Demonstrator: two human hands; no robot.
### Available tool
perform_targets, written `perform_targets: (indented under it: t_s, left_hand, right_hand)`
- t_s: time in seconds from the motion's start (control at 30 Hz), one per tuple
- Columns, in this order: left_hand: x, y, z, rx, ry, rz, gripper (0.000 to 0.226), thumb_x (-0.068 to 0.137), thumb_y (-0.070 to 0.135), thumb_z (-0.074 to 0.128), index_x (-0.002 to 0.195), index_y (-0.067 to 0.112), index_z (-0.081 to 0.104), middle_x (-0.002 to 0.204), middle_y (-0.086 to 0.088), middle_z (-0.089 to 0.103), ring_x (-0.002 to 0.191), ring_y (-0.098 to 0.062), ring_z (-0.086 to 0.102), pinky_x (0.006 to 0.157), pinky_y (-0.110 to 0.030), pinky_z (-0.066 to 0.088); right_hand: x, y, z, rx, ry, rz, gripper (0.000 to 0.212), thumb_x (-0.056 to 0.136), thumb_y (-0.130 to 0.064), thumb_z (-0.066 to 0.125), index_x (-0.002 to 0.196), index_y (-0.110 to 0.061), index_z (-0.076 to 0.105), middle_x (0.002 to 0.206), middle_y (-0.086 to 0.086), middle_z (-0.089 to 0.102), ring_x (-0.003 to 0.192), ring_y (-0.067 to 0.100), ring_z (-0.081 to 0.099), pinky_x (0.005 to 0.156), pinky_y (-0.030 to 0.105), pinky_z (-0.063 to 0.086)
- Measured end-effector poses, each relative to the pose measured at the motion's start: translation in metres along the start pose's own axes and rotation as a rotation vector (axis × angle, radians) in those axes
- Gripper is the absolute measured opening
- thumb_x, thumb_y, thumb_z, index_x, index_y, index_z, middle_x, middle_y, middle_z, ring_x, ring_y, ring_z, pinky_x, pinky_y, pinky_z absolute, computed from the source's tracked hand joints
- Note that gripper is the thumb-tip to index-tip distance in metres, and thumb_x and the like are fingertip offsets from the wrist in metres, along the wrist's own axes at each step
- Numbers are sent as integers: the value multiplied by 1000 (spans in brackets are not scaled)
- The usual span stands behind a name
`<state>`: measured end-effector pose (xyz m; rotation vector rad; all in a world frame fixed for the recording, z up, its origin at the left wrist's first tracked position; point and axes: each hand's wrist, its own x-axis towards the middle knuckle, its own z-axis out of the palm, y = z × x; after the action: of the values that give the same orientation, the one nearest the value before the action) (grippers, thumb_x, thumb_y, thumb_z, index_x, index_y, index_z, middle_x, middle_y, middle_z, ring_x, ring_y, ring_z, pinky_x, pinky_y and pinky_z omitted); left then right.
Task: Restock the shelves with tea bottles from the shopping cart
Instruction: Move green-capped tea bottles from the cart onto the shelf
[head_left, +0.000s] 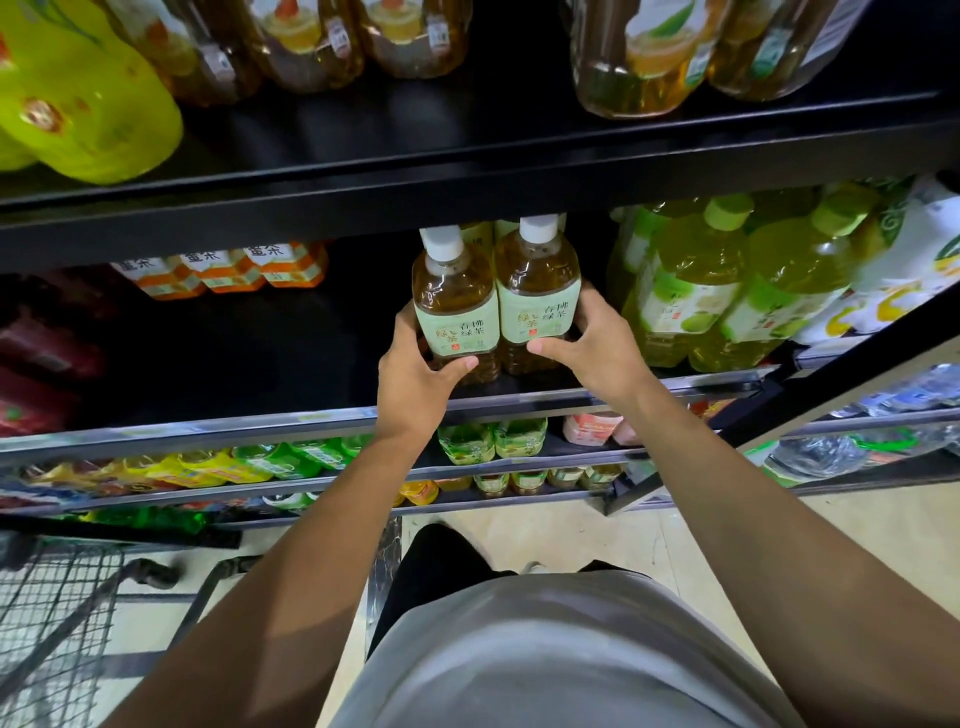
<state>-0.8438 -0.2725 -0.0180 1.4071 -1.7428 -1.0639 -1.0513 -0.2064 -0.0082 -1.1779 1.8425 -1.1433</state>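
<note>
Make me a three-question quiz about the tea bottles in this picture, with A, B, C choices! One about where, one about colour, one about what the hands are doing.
1. Where do the two clear plastic tea bottles with pale green labels stand?
A. in the wire cart
B. on the black metal shelf
C. on the floor

2. What colour are their caps?
A. white
B. red
C. blue

3. What are the hands doing?
A. hanging empty
B. both on one bottle
C. each holding one bottle

Answers: 1 B, their bases sit on the shelf board. 2 A, both caps show white. 3 C, the left hand wraps the left bottle and the right hand wraps the right one.
</note>
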Motion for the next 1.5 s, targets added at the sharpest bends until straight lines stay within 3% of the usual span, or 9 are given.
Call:
perform_targets:
  t_s: [0.23,0.47,0.6,0.77,0.9,1.03,1.17,1.3,1.5]
  left_hand:
    - [-1,6,2,36,18,14,80,80,13,86,146,20,43,130,5,67,123,-9,59,105,-40,53]
    - [14,8,8,92,6,40,79,80,16,86,147,19,44,128,4,68,122,-9,60,101,-22,49]
    - [22,8,8,111,-22,31,78,80,18,86,146,21,44,127,4,69,123,-14,62,107,-34,51]
    - [20,12,6,171,-103,-2,77,89,19,78,152,19,34,136,-1,64,129,-18,57,101,-25,42]
    - [16,9,6,268,-154,-13,69,96,29,68,152,17,30,143,-4,58,132,-24,54,102,-34,45]
    - [3,1,-1,570,-189,7,81,97,45,62,157,7,24,160,-14,37,149,-32,30,118,-48,34]
    - [-18,-4,-17,759,-228,35,85,101,56,47,163,15,5,172,-4,-1,157,-27,-8,125,-47,11]
    - [-33,-4,-37,807,-232,106,86,100,60,44,163,25,-2,171,0,-10,156,-27,-14,126,-49,8]
    - [-45,21,-71,793,-280,243,86,99,63,41,162,32,-9,170,4,-17,156,-25,-17,125,-49,9]
  right_hand:
    - [-14,3,16,40,145,-38,61,83,-17,83,136,-24,53,128,-9,67,124,6,59,107,42,51]
    - [-8,0,19,10,211,-25,58,86,-19,81,137,-19,53,129,-6,67,124,8,59,108,39,50]
    - [-3,3,18,-22,198,3,63,85,-19,82,140,-19,50,131,-4,67,126,11,59,109,39,50]
    - [-4,4,22,-123,205,-11,58,88,-16,79,137,-15,49,133,0,65,128,14,57,108,39,49]
    - [-8,5,23,-247,188,5,66,86,-21,80,140,-18,43,136,0,62,130,19,55,105,43,50]
    - [-23,5,23,-438,107,28,94,90,-36,74,160,-15,15,153,8,46,144,28,38,114,50,41]
    - [-45,-1,27,-651,129,9,93,98,-51,57,162,-9,5,165,12,23,151,33,17,124,50,20]
    - [-65,-14,34,-701,168,52,86,99,-59,46,163,-19,4,170,9,8,154,34,5,124,51,8]
    - [-94,-63,55,-711,216,-41,80,100,-58,43,162,-27,3,170,8,0,155,32,2,125,53,8]
